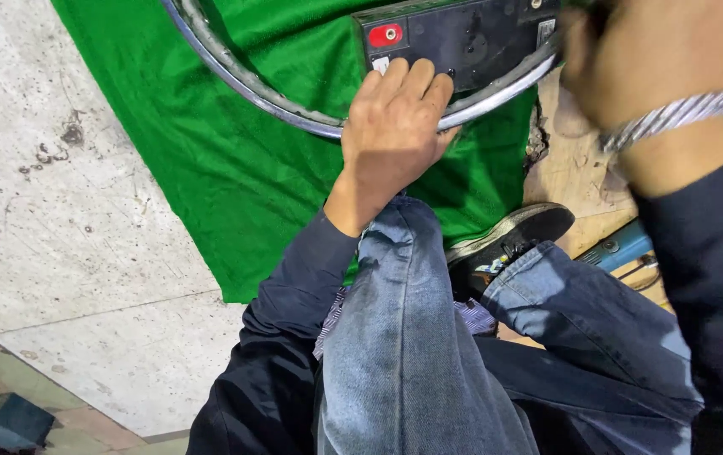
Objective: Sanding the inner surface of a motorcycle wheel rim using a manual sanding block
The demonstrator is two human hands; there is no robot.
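Observation:
A metal wheel rim [235, 72] lies on a green cloth [226, 168] spread over the floor. A black box-shaped battery [462, 38] with a red terminal cap rests across the rim. My left hand [395, 126] grips the rim's near edge, fingers curled over it and touching the battery's front side. My right hand [648, 59] is raised at the top right, blurred, with a metal watch band on the wrist; it is close to the battery's right end, and what it holds cannot be made out. My knees in blue jeans fill the foreground.
Pale stone floor [66, 211] lies left of the cloth. My black shoe [513, 236] rests at the cloth's edge. A blue power tool [623, 246] lies on a wooden board at the right. A dark blue-green object [3, 421] sits at the bottom left corner.

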